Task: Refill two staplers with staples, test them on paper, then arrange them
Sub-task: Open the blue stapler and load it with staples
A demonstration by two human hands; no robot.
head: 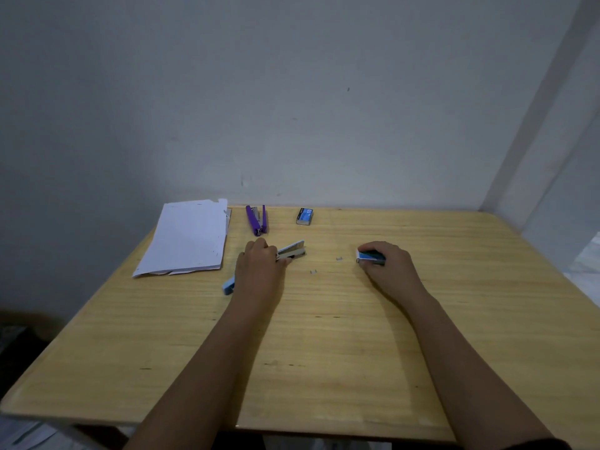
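The head view shows the person at a wooden table, in what looks like the refilling step for the first of two staplers. The light blue stapler lies near the middle of the table, swung open, its metal magazine pointing to the right and its blue base sticking out below the wrist. The left hand rests over it, fingers curled down on the hinge end, pinning it. To the right of this stapler, well apart, the right hand closes loosely over a small blue staple box, fingers wrapped across its top. Between stapler and box lie two loose staple bits. Beyond the blue stapler, near the far edge, a purple stapler lies open; left of it sits a stack of white paper, and right of it a second staple box. I judge the next move calls for drawing a strip from the held box and laying it in the open magazine, which needs a fine pinch. There is plenty of bare table on the near side of the stapler; the far edge meets the wall, so room there is tight.
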